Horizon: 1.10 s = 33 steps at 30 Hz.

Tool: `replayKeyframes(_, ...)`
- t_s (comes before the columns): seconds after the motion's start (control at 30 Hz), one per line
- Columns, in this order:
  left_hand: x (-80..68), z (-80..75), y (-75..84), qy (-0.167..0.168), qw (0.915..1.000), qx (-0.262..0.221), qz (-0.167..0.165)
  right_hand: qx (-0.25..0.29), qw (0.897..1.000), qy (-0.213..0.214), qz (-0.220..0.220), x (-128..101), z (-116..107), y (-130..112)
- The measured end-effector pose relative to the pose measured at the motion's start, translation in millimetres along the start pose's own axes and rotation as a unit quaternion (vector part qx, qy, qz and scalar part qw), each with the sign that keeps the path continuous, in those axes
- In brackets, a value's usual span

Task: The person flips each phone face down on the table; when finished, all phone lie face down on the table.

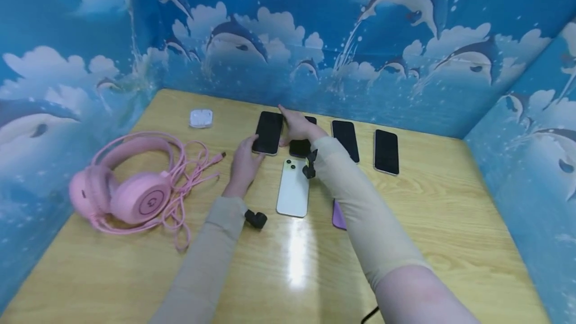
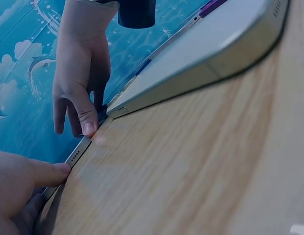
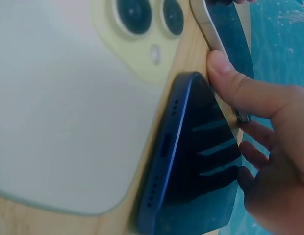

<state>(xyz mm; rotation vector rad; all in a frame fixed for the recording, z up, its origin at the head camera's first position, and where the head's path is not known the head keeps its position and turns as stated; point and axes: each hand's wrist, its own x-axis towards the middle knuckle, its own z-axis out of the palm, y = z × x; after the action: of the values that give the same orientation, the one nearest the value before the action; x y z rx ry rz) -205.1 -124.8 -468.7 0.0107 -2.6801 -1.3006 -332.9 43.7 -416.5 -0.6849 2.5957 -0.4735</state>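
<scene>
A smartphone with a dark screen lies face up at the back of the table, between both hands. My left hand grips its lower left corner, with the thumb on the bottom edge in the left wrist view. From the other side, my right hand holds the right edge, thumb near the lower corner and index finger near the top. Under the right palm lies a blue-edged phone, face up, partly covered in the head view. Closer in is a white phone, camera side up.
Two more dark-screened phones, one partly behind the right sleeve and another, lie to the right. A purple phone is mostly hidden by the right forearm. Pink headphones with a coiled cable and a small white case lie left.
</scene>
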Motion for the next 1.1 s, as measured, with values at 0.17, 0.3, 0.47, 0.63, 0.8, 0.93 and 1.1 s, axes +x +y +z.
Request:
replayKeyframes(0.17,0.5,-6.1,-2.0,-0.013,0.9997,0.007,0.02,-0.021,1.0,-0.004,0.003,3,-2,-3)
replayKeyframes(0.3,3.8,-13.2,-2.3,-0.006,0.9994,0.014,0.031,-0.036,0.999,-0.013,-0.014,11,-8,-9)
replayKeyframes(0.47,3.5,-12.5,-2.6,0.007,0.9994,0.021,0.028,-0.034,0.998,-0.026,-0.041,16,-11,-11)
replayKeyframes(0.63,-0.8,-3.1,-2.7,-0.013,0.9993,0.023,0.025,-0.032,0.998,-0.028,-0.036,13,-9,-2)
replayKeyframes(0.8,-3.0,-0.9,-3.2,-0.005,0.9994,0.025,0.023,0.021,0.998,0.008,-0.063,10,-6,3)
replayKeyframes(0.93,-3.3,-2.6,-2.7,-0.018,0.9992,0.027,0.022,0.06,0.995,0.034,-0.075,7,-6,4)
replayKeyframes(1.1,-2.0,-0.8,-0.1,-0.021,0.9987,0.016,0.043,0.108,0.988,0.064,-0.087,0,-10,11)
